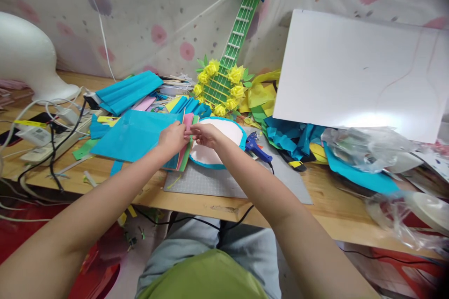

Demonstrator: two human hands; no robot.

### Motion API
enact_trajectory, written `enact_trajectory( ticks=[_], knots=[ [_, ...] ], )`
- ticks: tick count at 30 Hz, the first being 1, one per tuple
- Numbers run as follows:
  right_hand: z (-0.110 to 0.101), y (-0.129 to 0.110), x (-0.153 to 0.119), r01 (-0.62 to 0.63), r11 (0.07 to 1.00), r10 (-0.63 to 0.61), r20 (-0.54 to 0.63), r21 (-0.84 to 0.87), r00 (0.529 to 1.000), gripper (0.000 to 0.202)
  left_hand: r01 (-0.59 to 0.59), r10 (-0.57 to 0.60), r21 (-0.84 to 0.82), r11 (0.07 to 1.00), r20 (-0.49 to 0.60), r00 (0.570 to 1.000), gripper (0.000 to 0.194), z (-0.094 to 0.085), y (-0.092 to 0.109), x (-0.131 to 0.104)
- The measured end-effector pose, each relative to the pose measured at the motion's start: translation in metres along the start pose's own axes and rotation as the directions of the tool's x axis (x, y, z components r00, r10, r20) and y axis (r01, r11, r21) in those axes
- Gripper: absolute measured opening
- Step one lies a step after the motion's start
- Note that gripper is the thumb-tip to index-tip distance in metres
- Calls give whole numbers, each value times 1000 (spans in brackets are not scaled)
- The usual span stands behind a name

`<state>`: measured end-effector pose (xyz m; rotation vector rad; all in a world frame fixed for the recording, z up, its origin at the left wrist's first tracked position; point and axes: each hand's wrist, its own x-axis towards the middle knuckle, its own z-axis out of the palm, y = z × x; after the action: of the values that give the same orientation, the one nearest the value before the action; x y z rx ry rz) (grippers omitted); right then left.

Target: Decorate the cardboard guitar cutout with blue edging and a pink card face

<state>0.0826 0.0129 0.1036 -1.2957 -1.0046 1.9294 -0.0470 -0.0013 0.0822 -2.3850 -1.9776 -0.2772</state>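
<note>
My left hand (172,140) is closed on the right edge of a stack of coloured paper (135,133). A blue sheet lies on top, and pink and green edges fan out at the right side. My right hand (206,135) meets it there, fingers curled against the paper edges; what they pinch is hidden. Under the right wrist lies a white guitar-body-shaped board (229,133) with a blue paper rim, on a grey cutting mat (210,182). A blue glue gun (257,147) rests right of it.
A green paper guitar with yellow roses (219,86) leans on the back wall. A white board (358,74) stands at right above crumpled blue paper (291,138) and plastic wrap (365,147). Left are a power strip (52,142) with cables and a white foam head (28,56).
</note>
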Motion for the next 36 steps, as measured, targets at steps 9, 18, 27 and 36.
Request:
enact_trajectory(
  ticks=[9, 18, 27, 36],
  knots=[
    [1, 11, 13, 104, 889, -183, -137, -447, 974, 27, 35, -35, -33, 999, 13, 999, 22, -9, -3, 1],
    [9, 13, 44, 88, 489, -412, -141, -868, 900, 20, 64, -65, -47, 997, -8, 998, 18, -13, -7, 1],
    [-5, -4, 23, 124, 640, -397, -187, -759, 899, 14, 62, -63, -68, 996, -17, 998, 18, -18, -6, 5],
    [-93, -39, -42, 150, 776, -312, -166, -613, 935, 23, 52, -52, -35, 998, -20, 998, 19, -17, -1, 5]
  ],
)
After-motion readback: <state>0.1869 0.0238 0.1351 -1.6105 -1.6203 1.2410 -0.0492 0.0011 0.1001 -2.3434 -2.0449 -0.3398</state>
